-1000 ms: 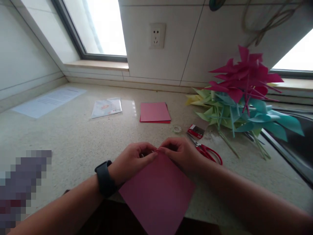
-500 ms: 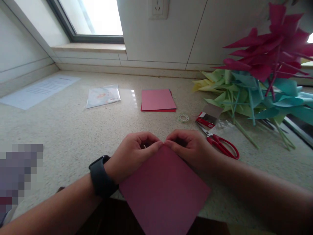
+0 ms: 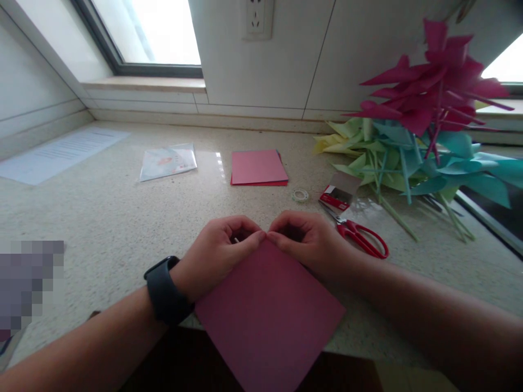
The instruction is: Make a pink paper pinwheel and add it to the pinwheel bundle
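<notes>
A square pink sheet of paper (image 3: 270, 310) lies turned cornerwise, its near corner hanging past the counter's front edge. My left hand (image 3: 229, 245), with a dark watch (image 3: 167, 288) on its wrist, pinches the far corner between thumb and fingers. Right beside it, my right hand (image 3: 304, 239) grips the same corner, and the two thumbs nearly meet there. The fingers behind the paper are partly hidden. Red-handled scissors (image 3: 359, 234) rest just beyond my right wrist.
Farther back sit a stack of coloured paper (image 3: 259, 167), a tape roll (image 3: 300, 195), a red-and-grey packet (image 3: 337, 193) and a clear sleeve (image 3: 168, 162). Paper pinwheels (image 3: 433, 92) are heaped at the right. A printed sheet (image 3: 61, 155) lies at the far left.
The whole view has shifted slightly, with the things on the counter now a little farther left. Both hands keep their pinch on the paper's far corner.
</notes>
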Motion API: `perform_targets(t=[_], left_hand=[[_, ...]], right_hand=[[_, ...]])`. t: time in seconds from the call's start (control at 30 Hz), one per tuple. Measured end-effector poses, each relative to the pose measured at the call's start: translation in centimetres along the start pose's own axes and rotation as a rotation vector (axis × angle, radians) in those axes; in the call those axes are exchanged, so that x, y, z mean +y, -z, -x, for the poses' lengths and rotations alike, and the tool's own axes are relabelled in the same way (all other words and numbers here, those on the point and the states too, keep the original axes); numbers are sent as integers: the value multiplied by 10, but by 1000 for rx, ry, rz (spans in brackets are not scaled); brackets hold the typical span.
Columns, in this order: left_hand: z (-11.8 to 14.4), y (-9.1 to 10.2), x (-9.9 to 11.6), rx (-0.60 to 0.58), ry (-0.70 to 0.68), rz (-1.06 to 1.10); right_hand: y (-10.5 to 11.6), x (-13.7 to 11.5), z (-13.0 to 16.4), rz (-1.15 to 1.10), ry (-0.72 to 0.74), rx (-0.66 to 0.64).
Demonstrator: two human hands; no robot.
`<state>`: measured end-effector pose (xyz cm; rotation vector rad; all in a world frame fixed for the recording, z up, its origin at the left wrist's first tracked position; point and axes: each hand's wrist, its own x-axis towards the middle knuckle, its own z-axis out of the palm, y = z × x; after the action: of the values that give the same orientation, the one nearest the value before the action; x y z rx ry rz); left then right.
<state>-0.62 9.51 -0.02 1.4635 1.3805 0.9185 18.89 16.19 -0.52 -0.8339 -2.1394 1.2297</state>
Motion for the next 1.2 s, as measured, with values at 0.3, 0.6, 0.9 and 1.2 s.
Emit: perform_targets(t=[0.3, 0.6, 0.9, 1.2], left_hand=[[-2, 0, 0, -4, 27, 18], [-2, -1, -1, -6, 31, 51], [-1, -3, 0, -3, 21, 31], [-3, -3, -1, 3, -10, 15]], right_hand=[[0, -2, 0, -34, -48, -3], [-1, 0, 1, 37, -51, 17], [-1, -5, 1, 17, -81, 6], [-2, -3, -1, 0, -47, 23]])
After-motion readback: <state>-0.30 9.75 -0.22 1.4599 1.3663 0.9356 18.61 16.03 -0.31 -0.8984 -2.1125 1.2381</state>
